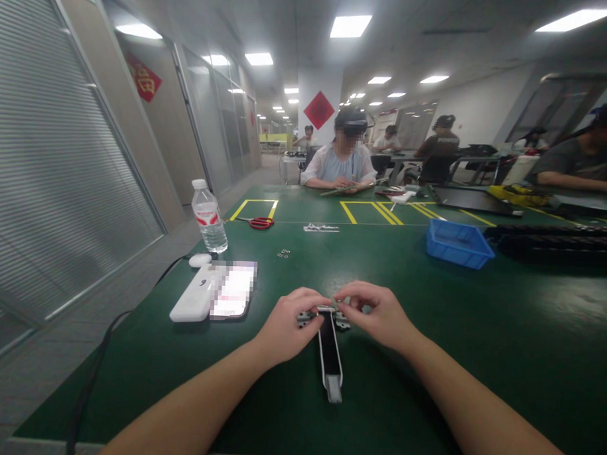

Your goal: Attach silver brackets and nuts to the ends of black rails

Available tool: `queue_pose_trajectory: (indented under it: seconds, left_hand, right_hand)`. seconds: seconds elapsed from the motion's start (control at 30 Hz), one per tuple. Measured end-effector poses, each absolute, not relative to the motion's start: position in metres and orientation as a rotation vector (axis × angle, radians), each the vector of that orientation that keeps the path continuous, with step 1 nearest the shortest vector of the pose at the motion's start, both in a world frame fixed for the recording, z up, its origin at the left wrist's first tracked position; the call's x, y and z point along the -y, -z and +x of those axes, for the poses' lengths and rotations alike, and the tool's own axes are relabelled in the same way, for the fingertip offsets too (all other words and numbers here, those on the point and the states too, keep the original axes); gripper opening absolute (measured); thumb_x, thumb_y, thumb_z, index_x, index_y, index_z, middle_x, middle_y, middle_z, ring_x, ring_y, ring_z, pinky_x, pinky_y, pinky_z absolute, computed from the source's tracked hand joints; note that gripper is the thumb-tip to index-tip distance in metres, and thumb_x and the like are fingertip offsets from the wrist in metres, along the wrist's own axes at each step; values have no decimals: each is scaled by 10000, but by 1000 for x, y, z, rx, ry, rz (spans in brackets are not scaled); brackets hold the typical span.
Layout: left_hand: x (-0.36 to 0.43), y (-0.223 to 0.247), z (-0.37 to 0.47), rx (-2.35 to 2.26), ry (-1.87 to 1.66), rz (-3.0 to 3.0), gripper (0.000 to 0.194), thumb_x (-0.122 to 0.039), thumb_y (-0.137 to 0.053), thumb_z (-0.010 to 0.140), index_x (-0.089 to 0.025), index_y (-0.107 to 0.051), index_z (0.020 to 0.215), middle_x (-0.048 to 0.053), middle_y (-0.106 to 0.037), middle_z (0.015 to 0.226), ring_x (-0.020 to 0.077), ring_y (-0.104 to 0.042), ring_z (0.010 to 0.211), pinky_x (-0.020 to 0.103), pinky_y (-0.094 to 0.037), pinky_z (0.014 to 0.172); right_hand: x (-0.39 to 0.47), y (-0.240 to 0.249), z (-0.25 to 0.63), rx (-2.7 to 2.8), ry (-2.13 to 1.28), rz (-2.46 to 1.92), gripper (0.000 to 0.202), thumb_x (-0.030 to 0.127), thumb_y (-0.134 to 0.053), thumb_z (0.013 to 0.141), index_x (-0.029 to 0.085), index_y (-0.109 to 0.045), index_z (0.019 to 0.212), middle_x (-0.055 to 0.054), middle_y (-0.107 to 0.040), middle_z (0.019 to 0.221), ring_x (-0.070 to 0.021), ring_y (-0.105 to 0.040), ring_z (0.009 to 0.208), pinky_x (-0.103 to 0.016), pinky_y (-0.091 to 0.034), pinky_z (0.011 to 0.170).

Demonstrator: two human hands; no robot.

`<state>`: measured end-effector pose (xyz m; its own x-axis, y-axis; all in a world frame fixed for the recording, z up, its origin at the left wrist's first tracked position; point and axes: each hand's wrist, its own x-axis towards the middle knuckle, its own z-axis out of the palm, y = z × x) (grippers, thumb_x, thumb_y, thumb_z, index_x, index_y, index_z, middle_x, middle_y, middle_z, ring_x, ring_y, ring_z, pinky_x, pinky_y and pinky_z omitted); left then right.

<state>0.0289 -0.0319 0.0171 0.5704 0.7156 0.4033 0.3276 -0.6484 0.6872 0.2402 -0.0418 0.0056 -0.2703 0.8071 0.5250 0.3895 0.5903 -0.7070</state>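
Note:
On the green table lies a long, narrow device with a black face, a white rim and a grey piece at its near end. Small metal parts stick out on both sides of its far end. My left hand is at that far end on the left, its thumb and fingers curved around the edge. From the right, my right hand has thumb and index finger brought together just beside the same end. Whatever sits between those fingertips is too small to name.
A white power bank, a lit phone and a water bottle stand at the left. Red-handled scissors, small rings and a blue tray are farther back. A person sits opposite.

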Motion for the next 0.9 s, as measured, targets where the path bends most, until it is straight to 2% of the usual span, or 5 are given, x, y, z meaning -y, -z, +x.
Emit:
queue_pose_trajectory:
  seconds: [0.17,0.27,0.57,0.9]
  left_hand:
    - [28,-18,25,-1181,-728,2422,254,-114,-561,828,-209,-656,1044,47,-657,1071,220,-590,1037,411,-399,940]
    - [27,-19,23,-1292,-625,2445,225,-142,-556,845,-213,-662,1030,49,-664,1070,228,-587,1038,431,-367,956]
    - [24,-20,23,-1381,-492,2451,169,-193,-552,861,-216,-692,953,48,-678,1021,251,-583,1012,447,-355,920]
    - [22,-16,22,-1366,-500,2469,159,-190,-557,850,-221,-685,937,40,-683,999,247,-581,1002,432,-349,896]
  right_hand:
    - [30,1,256,1958,-618,-1243,157,249,-624,791,144,-718,860,0,-587,623,-90,-472,507,-204,-375,487]
    - [27,5,259,2014,-704,-1382,152,224,-641,778,142,-727,872,19,-560,567,-85,-461,487,-194,-352,476]
    - [27,5,255,2057,-664,-1432,110,194,-669,762,170,-739,843,29,-563,568,-83,-470,501,-189,-348,491]
    - [27,6,255,2058,-660,-1475,116,203,-678,770,186,-754,856,15,-604,589,-98,-501,518,-206,-370,518]
